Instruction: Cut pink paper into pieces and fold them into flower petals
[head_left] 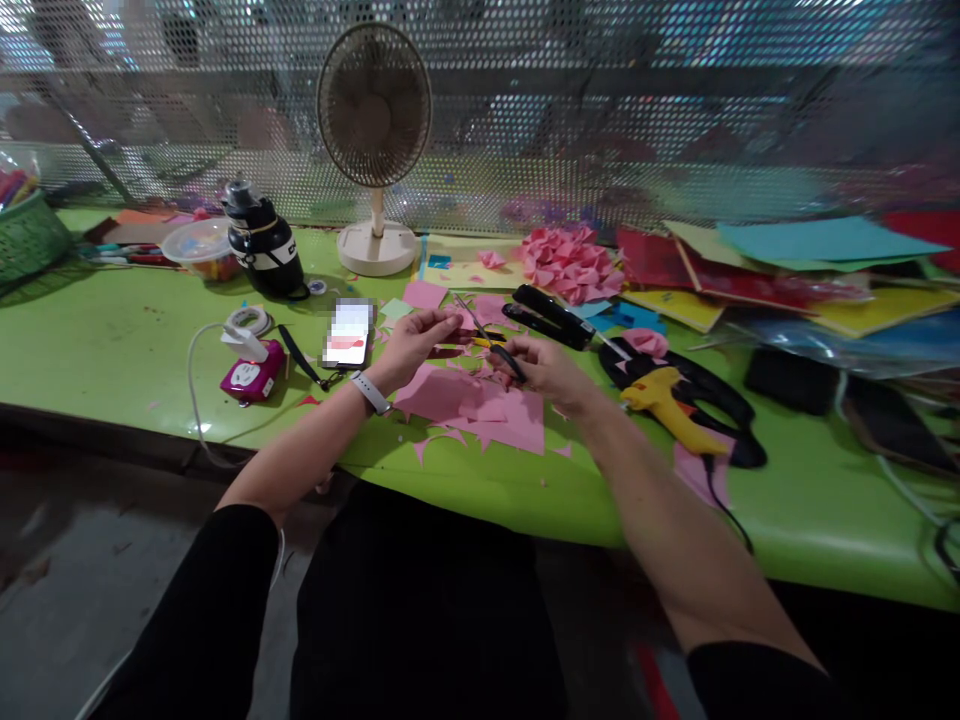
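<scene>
My right hand (551,372) is closed round the dark handles of a pair of scissors (506,360), whose blades point up and to the left. Close beside the blades, the fingers of my left hand (416,342) are pinched together; whatever lies between them is too small to make out. Under both hands lie sheets of pink paper (517,420), with curved pink offcuts (442,440) along the near side. A black stapler (551,315) rests just beyond my right hand. Behind it rises a heap of folded pink paper pieces (570,262).
To the right are a yellow glue gun (671,405) on a black stand and stacked coloured sheets (810,245). On the left stand a lit phone (349,335), a magenta power socket (253,375) with a white cable, and a black bottle (262,245). A fan (375,110) stands behind.
</scene>
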